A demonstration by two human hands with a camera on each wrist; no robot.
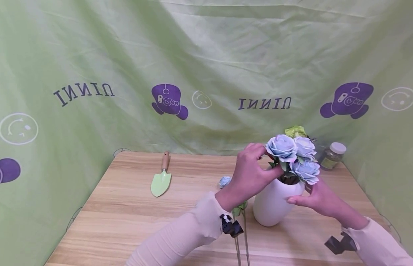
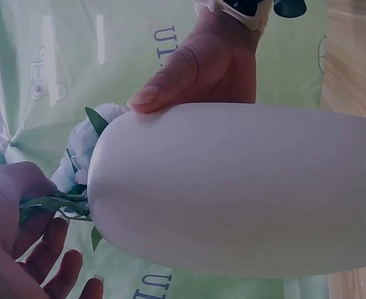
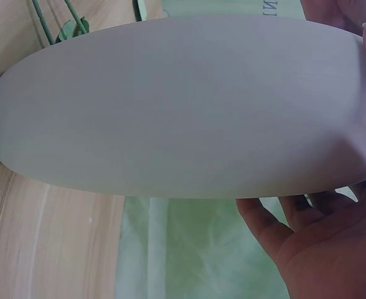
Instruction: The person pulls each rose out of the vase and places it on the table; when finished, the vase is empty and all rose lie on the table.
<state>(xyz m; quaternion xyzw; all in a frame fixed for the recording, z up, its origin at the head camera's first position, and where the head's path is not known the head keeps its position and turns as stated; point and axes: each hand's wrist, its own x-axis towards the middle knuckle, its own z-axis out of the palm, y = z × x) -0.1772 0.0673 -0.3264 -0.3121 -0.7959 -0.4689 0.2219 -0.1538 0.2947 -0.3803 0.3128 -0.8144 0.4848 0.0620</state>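
Observation:
A white vase (image 1: 276, 203) holds several pale blue artificial roses (image 1: 282, 147), bunched above its mouth. My left hand (image 1: 251, 170) is at the mouth on the left. In the left wrist view its thumb and forefinger pinch a green leafy rose stem (image 2: 68, 200) just outside the rim. My right hand (image 1: 321, 199) grips the vase on the right near the top. Its thumb lies on the wall and its fingers go round behind, seen below the vase in the right wrist view (image 3: 323, 243). The stems inside the vase are hidden.
Left of the vase lies another blue rose (image 1: 224, 181) with long green stems (image 1: 245, 236), partly behind my left forearm. A light green trowel (image 1: 161, 183) with a wooden handle lies farther left. Behind the vase are a white-lidded jar (image 1: 332, 157) and a yellow-green object (image 1: 295, 131). Green cloth (image 1: 206, 55) surrounds the table.

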